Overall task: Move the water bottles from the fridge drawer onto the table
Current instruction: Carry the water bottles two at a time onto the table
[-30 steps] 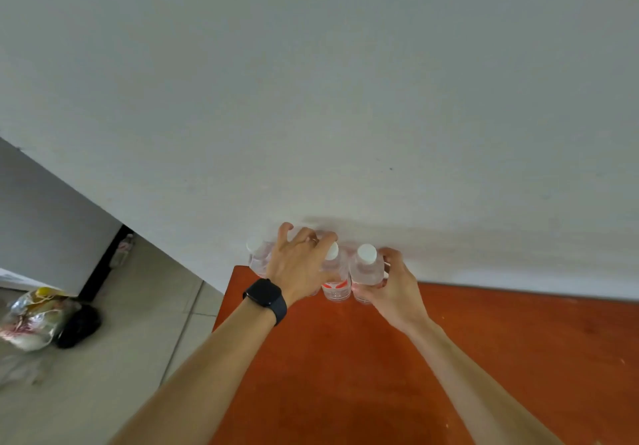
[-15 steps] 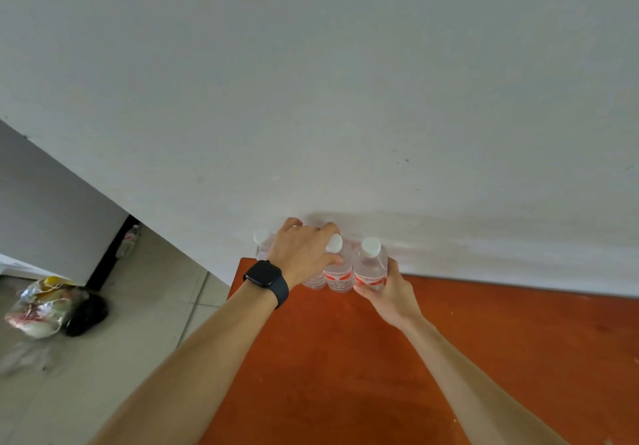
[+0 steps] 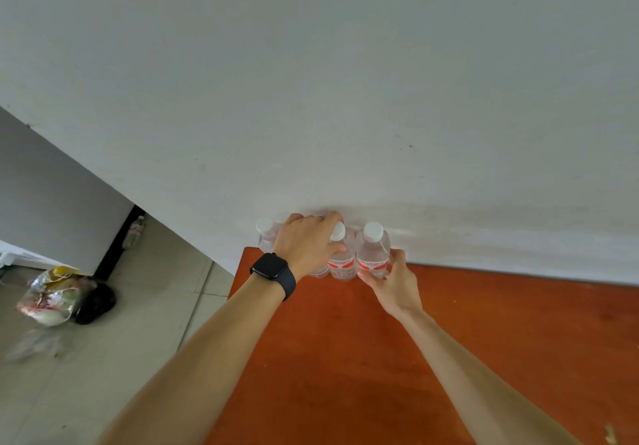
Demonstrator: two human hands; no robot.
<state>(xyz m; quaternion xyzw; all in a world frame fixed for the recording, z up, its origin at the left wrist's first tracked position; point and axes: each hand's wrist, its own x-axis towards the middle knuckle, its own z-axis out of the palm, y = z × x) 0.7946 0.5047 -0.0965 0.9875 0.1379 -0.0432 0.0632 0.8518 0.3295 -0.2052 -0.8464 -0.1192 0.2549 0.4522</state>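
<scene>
Curled over the second bottle (image 3: 320, 272) in a row of four, the left hand (image 3: 307, 244) hides all but its base, and the thumb lies against the third bottle (image 3: 342, 261). The right hand (image 3: 396, 284) pinches the lower body of the rightmost bottle (image 3: 372, 249) between thumb and fingertips. The leftmost bottle (image 3: 267, 237) stands just beside the left hand. All four are upright, side by side, at the far left corner of the orange table (image 3: 345, 358), against the white wall (image 3: 345, 99). A black watch (image 3: 273, 270) sits on the left wrist. On the tiled floor (image 3: 103, 358) to the left lie a stuffed plastic bag (image 3: 52, 296) and a black object (image 3: 95, 303).
</scene>
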